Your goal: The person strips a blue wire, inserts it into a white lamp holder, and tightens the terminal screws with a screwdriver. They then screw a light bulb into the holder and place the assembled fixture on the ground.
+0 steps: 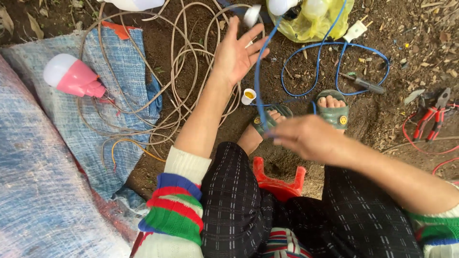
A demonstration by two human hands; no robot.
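A: What do the hands have?

B: The right hand point(308, 138) is closed around a blue wire point(258, 81), low over the sandalled feet. The wire runs up past the left hand point(237, 53), which is spread wide, palm showing, fingers apart, gripping nothing; the wire passes just beside its fingertips.

A: Any containers?

B: A yellow plastic bag point(311, 21) lies on the dirt at the top, with a pale bulb inside it. A small white cap point(248, 96) with yellow inside sits on the soil below the left hand.

A: And around them?

B: A loop of blue wire point(334, 67) ends in a white plug point(355, 30). Beige cable point(186, 71) coils over a blue sack point(119, 86), where a pink bulb point(71, 75) rests. Red pliers point(432, 117) and a screwdriver point(366, 84) lie to the right, and a red stool point(279, 179) is between the knees.
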